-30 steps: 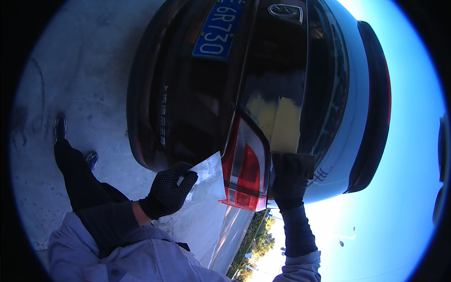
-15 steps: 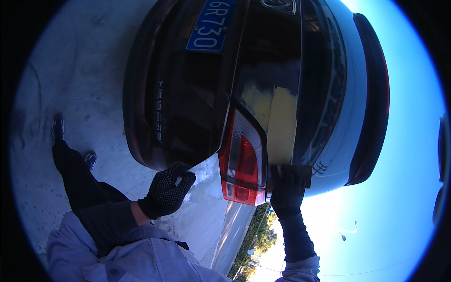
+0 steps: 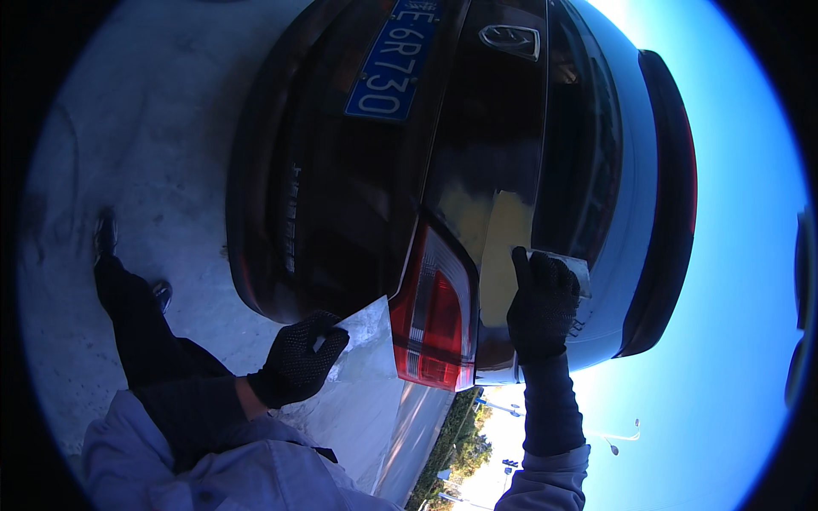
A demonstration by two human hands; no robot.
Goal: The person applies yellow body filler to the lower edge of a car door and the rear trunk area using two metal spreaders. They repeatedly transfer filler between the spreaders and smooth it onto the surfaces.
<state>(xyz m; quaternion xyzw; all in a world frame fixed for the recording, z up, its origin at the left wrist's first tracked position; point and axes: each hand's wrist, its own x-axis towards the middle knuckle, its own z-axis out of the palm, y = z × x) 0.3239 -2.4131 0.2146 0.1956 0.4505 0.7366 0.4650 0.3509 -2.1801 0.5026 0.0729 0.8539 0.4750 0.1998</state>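
Note:
A dark car's rear fills the middle, with a smooth yellow filler patch (image 3: 504, 226) on its panel beside the red and clear tail light (image 3: 443, 319). My right hand (image 3: 543, 305), in a black glove, grips a thin flat spreader (image 3: 573, 266) at the patch's right edge. Whether the spreader's edge touches the panel I cannot tell. Lower left of the tail light, my left hand (image 3: 300, 358), in a dotted black glove, pinches a thin, pale, shiny sheet (image 3: 365, 334) by its edge. The sheet's upper corner reaches close to the lamp.
The rear window (image 3: 582, 145) lies right of the patch, with a dark spoiler (image 3: 669, 213) farther right. A blue number plate (image 3: 392, 64) and a badge (image 3: 511, 40) are higher up. Grey concrete (image 3: 162, 111) lies at the left, where a dark-trousered leg (image 3: 141, 319) shows.
My right hand has moved up along the patch and slightly right, and its spreader now shows a pale face. My left hand keeps hold of the sheet. The car sits slightly lower in view.

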